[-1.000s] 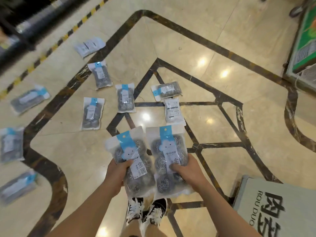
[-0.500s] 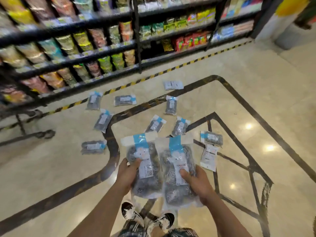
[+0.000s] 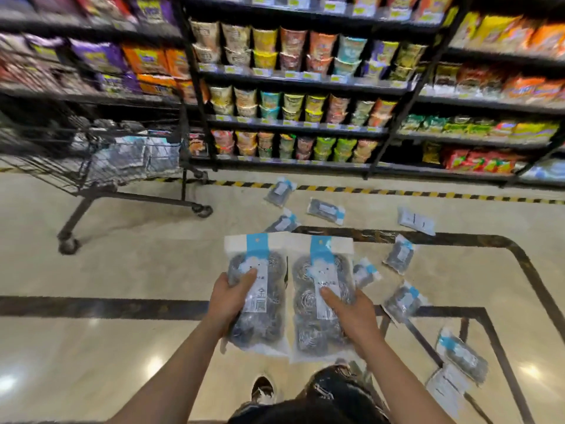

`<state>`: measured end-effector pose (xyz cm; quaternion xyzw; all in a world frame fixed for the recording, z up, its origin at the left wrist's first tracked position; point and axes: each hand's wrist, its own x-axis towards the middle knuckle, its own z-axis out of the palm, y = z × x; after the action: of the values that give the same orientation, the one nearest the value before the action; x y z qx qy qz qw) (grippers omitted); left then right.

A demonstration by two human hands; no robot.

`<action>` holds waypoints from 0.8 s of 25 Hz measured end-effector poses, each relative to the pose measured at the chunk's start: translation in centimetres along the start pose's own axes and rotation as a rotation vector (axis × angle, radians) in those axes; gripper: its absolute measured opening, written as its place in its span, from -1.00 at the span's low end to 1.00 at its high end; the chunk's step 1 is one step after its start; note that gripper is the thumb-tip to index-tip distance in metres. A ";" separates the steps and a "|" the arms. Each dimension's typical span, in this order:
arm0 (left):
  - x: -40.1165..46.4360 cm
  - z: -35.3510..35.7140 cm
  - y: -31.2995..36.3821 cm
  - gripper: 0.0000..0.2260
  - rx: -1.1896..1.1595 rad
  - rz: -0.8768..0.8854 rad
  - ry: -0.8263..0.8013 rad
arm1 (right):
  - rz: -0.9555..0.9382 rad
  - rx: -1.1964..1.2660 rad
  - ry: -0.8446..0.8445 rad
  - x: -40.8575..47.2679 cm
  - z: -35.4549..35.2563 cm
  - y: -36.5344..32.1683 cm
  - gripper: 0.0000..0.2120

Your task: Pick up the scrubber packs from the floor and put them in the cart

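My left hand (image 3: 230, 298) grips one scrubber pack (image 3: 260, 319), a clear bag of steel wool balls with a blue and white header. My right hand (image 3: 350, 313) grips a second scrubber pack (image 3: 315, 301) right beside it. Both packs are held flat in front of me, above the floor. Several more scrubber packs (image 3: 400, 301) lie scattered on the beige floor ahead and to my right. The black wire cart (image 3: 91, 166) stands at the left, ahead of my hands, with several packs inside it.
Dark shelves (image 3: 293, 123) full of cup noodles and snack bags run across the far side. A yellow-black striped line (image 3: 397, 191) marks the floor along them. My shoes (image 3: 263, 390) show at the bottom. Open floor lies between me and the cart.
My view has swung up and left from the floor to the shelves, bringing the cart into sight. Both hands keep their packs in the same grip.
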<state>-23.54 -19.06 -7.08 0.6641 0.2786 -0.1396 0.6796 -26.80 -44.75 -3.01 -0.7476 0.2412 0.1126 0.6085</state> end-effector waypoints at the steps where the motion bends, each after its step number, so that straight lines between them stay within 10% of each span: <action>1: 0.5 -1.7 0.4 -0.60 -0.013 0.009 0.033 | -0.014 -0.022 -0.040 0.7 1.9 -0.7 -0.63; 14: 13.6 -19.1 8.3 -0.36 -0.256 -0.047 0.397 | -0.066 -0.155 -0.245 15.2 24.1 -11.9 -0.75; 20: 23.5 -26.4 15.9 -0.63 -0.193 -0.007 0.401 | -0.010 -0.200 -0.380 24.1 35.3 -20.1 -0.80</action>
<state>-0.80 12.35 -6.21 0.6094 0.4228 0.0202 0.6704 8.27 -13.25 -5.17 -0.7708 0.1059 0.2717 0.5665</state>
